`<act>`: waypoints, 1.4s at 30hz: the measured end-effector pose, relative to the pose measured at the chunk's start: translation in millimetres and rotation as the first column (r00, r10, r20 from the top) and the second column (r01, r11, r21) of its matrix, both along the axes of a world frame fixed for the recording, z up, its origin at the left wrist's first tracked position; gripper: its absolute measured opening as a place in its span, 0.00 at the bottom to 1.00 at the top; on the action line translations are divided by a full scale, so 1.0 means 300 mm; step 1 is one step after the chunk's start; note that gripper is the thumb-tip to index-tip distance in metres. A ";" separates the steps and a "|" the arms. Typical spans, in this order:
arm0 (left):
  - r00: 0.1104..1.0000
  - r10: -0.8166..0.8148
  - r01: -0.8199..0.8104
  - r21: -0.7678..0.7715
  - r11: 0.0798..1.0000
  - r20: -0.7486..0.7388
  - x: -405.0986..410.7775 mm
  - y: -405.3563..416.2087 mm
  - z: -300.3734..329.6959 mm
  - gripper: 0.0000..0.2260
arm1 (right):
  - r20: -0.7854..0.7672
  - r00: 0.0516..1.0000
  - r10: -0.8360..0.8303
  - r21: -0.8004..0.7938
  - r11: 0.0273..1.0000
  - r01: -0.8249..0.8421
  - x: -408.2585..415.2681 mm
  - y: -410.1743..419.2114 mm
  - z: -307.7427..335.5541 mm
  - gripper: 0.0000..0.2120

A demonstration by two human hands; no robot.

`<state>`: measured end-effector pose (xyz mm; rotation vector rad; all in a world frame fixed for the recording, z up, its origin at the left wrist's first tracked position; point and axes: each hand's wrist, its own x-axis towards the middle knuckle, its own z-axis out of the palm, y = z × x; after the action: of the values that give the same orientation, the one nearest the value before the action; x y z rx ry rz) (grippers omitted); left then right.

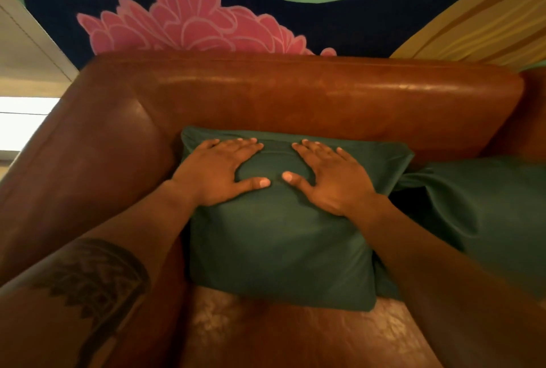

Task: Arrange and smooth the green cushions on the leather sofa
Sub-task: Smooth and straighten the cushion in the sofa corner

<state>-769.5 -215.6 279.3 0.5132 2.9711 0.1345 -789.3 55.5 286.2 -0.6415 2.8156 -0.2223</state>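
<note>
A dark green cushion (pixel 280 249) leans against the back of the brown leather sofa (pixel 295 92), close to its left armrest. My left hand (pixel 218 172) lies flat on the cushion's upper left, fingers spread. My right hand (pixel 328 175) lies flat on its upper right, fingers spread too, and the two thumbs almost meet in the middle. Neither hand grips the fabric. A second green cushion (pixel 487 208) lies to the right, touching the first one's right edge, partly behind my right forearm.
The sofa's rounded left armrest (pixel 88 160) rises beside the cushion. Worn leather seat (pixel 266 332) shows in front of it. Behind the sofa is a painted wall with a pink flower (pixel 192 21). A bright window strip (pixel 20 125) is at far left.
</note>
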 end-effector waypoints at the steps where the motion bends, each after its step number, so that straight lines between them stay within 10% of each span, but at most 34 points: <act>1: 1.000 0.015 -0.015 -0.018 1.000 -0.005 0.001 -0.026 0.005 0.41 | -0.001 1.000 -0.020 0.016 1.000 0.020 -0.003 0.019 0.003 0.44; 14: 0.999 -0.030 0.027 -0.071 0.997 -0.043 0.013 -0.148 0.054 0.36 | -0.021 0.990 -0.139 0.175 0.974 0.141 -0.003 0.259 0.038 0.48; 19: 0.993 -0.042 0.042 -0.007 0.999 -0.113 -0.015 -0.318 0.080 0.22 | -0.009 0.940 -0.342 -0.266 0.907 0.327 -0.060 0.357 0.061 0.16; 28: 0.993 -0.046 0.058 0.113 0.992 -0.109 -0.074 -0.367 0.134 0.10 | 0.329 0.892 -0.310 -0.396 0.812 0.428 -0.116 0.485 0.101 0.27; 42: 0.979 0.086 -0.049 0.197 0.979 -0.187 -0.060 -0.379 0.182 0.10 | 0.066 0.916 -0.395 -0.385 0.837 0.388 -0.112 0.487 0.106 0.08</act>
<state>-787.4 -329.3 334.1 0.4709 3.1875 0.4034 -822.8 201.7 317.9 -0.1174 2.9089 -0.8782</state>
